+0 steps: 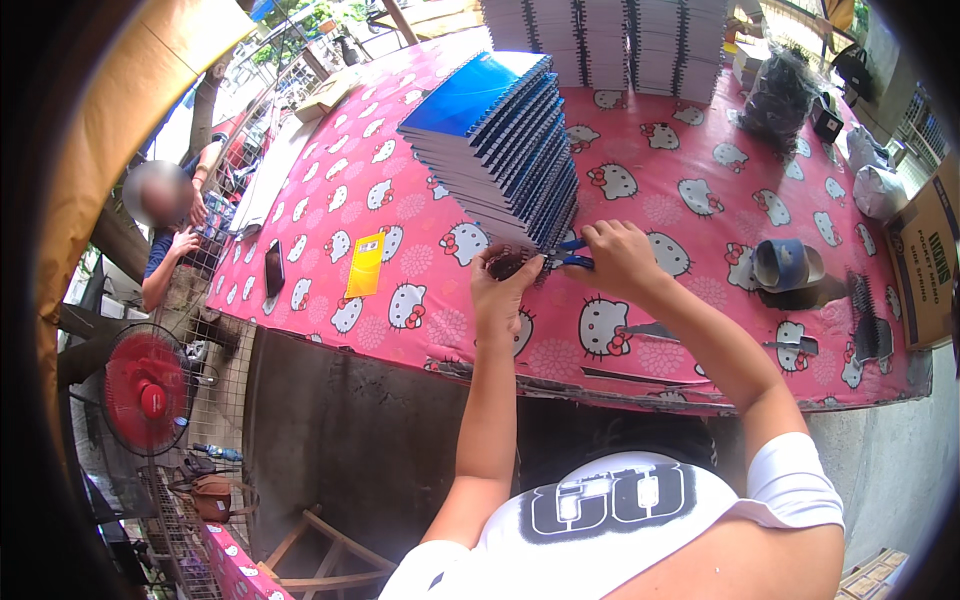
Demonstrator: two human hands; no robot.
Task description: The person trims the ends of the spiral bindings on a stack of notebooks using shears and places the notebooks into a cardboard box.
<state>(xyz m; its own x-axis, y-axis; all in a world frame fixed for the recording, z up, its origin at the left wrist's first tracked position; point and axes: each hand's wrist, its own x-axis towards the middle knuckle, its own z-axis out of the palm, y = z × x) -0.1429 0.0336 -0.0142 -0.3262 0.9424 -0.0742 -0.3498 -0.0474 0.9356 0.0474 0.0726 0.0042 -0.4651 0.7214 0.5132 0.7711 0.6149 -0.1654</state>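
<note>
A tall stack of spiral-bound notebooks with blue covers stands in front of me on the pink table, its bound edges toward my hands. My left hand is closed around a dark, round bundle at the near foot of the stack; it looks like coiled binding, but its kind is not clear. Blue-handled pliers are gripped in my right hand. Their jaws point left, toward my left fingertips and the bottom corner of the stack. Exactly what the jaws touch is too small to tell.
Beyond stand more spiral-bound stacks. A yellow booklet and a phone lie left. Rightward are tape rolls, a dark plastic bag and a cardboard box. Another person and a red fan are at left.
</note>
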